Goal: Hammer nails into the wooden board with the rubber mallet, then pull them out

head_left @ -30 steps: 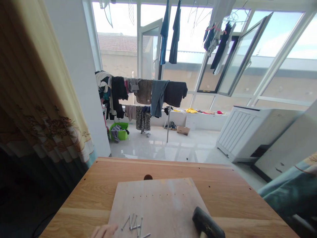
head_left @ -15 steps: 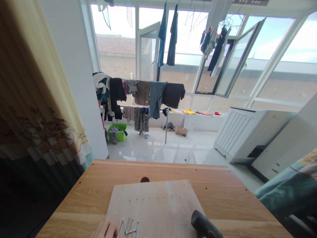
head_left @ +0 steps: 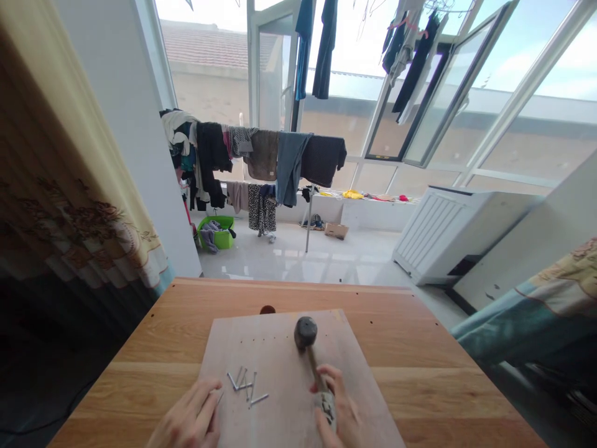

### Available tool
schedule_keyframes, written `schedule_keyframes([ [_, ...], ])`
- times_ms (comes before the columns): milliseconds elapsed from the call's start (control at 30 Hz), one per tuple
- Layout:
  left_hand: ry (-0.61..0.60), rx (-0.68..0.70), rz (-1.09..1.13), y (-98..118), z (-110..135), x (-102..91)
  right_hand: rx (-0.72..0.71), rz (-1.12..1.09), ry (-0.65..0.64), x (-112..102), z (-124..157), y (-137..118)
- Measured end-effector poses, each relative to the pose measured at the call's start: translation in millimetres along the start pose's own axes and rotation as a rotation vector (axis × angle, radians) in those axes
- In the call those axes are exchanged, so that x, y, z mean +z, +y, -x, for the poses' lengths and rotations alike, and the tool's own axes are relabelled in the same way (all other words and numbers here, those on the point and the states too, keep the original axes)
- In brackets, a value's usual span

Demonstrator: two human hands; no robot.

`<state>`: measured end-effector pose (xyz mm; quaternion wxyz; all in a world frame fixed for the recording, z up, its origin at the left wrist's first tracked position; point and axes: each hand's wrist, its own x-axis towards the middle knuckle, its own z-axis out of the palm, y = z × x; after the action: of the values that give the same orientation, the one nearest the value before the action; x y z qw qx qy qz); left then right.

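Here's the mallet, likely head-heavy and stiff, right hand wrapped round its handle, the sound hold; left hand pinching what looks like a slick nail.

Bright room, daylight through tall white-framed windows, two sashes swung open, red tiled roof outside. White wall at left, beside floral tan curtain, dark toward its bottom; second curtain at right, teal lower down. Pale glossy floor reflects window light. Drying rack loaded with clothes, more garments hanging above. Green tub with grey cloth, small cardboard box, yellow cloth on window ledge. White ribbed-front cabinet right. Wood-grain table in foreground.
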<state>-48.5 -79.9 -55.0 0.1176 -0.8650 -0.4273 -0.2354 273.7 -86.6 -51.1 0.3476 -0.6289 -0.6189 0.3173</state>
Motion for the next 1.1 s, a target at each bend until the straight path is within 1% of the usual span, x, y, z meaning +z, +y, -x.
schedule_keyframes([
  [100,-0.137,0.037,0.036,8.6,-7.1,-5.0,-0.011,-0.032,-0.046,3.8,-13.6,-19.6],
  [200,-0.288,0.013,0.080,16.8,-16.7,-14.4,-0.019,-0.067,-0.161,4.9,-25.9,-39.3],
  [300,-0.364,0.034,0.090,21.2,-24.6,-25.2,0.005,-0.084,-0.222,4.2,-35.1,-47.4],
  [367,-0.355,0.083,0.074,21.6,-26.5,-29.8,0.051,-0.115,-0.208,3.9,-38.2,-44.5],
  [433,-0.312,0.168,0.041,21.0,-25.5,-30.7,0.105,-0.178,-0.211,4.4,-39.4,-38.1],
  [533,-0.271,0.266,-0.025,21.3,-22.0,-26.1,0.171,-0.296,-0.295,6.3,-39.6,-30.4],
  [600,-0.262,0.287,-0.060,23.2,-22.1,-22.4,0.183,-0.345,-0.330,7.3,-39.3,-28.9],
  [667,-0.257,0.315,-0.086,25.8,-26.5,-21.1,0.169,-0.368,-0.321,7.6,-38.6,-29.5],
  [800,-0.270,0.378,-0.078,29.3,-46.1,-28.3,0.158,-0.419,-0.318,6.2,-38.0,-29.8],
  [933,-0.271,0.431,-0.049,27.9,-62.3,-34.6,0.187,-0.487,-0.330,5.5,-41.1,-24.0],
  [1000,-0.261,0.455,-0.038,26.1,-64.7,-32.9,0.211,-0.502,-0.331,5.5,-42.6,-21.2],
  [1100,-0.214,0.485,-0.062,22.8,-64.3,-25.5,0.219,-0.514,-0.336,4.9,-42.9,-20.6],
])
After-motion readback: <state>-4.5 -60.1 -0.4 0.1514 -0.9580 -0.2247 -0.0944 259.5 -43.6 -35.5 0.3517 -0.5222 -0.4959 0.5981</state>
